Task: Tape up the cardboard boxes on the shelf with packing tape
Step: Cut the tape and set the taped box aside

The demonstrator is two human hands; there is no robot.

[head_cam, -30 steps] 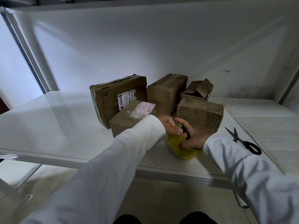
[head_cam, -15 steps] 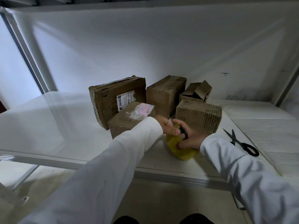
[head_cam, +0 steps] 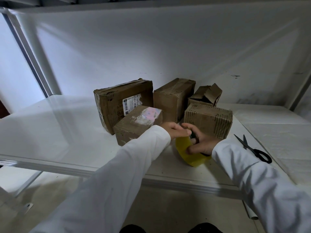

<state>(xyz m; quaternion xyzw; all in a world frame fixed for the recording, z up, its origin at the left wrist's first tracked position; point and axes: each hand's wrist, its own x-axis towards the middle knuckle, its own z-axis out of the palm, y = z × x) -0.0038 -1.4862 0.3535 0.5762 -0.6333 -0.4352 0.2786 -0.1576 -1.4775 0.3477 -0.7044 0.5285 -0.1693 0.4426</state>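
Yellow packing tape roll [head_cam: 190, 153] on shelf [head_cam: 67, 137], right hand [head_cam: 201, 143] gripping it, left hand [head_cam: 176, 132] fingers pinching at its edge; brown cardboard boxes [head_cam: 170, 105] behind. Step: finding tape end; next, peel strip.

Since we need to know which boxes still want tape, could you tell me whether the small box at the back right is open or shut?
Open: the small back-right box has its top flaps standing up and apart.

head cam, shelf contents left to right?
labelled box → pink-patch box → left hand → tape roll → right hand → scissors. Back boxes overlap in order, so left out.
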